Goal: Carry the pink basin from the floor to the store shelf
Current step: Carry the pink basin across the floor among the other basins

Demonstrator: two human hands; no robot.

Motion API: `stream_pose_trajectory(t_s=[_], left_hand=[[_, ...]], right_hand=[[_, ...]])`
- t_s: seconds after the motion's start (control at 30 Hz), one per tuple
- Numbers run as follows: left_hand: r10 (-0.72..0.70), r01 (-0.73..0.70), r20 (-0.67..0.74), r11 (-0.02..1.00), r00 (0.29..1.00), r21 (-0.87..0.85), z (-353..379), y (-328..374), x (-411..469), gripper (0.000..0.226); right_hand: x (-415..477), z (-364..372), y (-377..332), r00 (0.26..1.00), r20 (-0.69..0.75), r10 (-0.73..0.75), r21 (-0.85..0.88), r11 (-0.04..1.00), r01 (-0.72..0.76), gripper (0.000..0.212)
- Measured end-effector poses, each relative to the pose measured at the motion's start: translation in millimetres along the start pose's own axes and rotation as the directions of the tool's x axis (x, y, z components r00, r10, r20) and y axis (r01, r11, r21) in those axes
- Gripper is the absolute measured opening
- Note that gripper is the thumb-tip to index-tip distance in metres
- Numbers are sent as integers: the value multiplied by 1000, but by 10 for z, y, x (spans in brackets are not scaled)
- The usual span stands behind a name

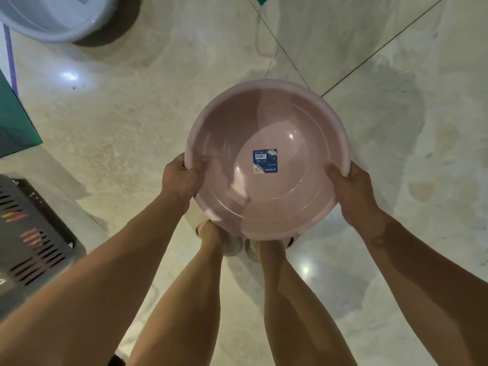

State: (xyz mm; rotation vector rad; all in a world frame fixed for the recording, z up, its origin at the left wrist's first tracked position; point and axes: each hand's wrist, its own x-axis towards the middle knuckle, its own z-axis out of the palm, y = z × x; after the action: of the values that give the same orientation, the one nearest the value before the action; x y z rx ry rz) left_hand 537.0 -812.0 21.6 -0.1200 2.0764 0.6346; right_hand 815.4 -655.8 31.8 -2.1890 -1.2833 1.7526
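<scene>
Hands [182,178] [351,188] grip pink basin [266,154]; grey crate [31,239] left, white basin [52,17] beyond.

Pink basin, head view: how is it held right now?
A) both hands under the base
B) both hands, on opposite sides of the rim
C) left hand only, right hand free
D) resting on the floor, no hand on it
B: the left hand and the right hand each grip the rim of the pink basin on opposite sides, thumbs over the edge.
</scene>
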Motion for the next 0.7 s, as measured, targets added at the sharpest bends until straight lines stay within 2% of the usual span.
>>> stream_pose_trajectory(t_s=[0.13,0.33,0.57,0.7], left_hand=[[11,-11,21,1000,1000,-24,27,-94,71,11],[-29,40,90,993,996,-113,51,-127,125,30],[-78,92,76,976,994,-197,-142,20,-66,23],[-63,78,74,973,995,-215,-481,170,-363,20]], right_hand=[[71,42,59,1000,-6,-16,5,1000,16,36],[137,22,59,994,82,78,66,994,-84,58],[-89,-39,-196,995,81,63,39,997,-66,37],[-456,-89,-579,995,92,36,7,999,-37,41]])
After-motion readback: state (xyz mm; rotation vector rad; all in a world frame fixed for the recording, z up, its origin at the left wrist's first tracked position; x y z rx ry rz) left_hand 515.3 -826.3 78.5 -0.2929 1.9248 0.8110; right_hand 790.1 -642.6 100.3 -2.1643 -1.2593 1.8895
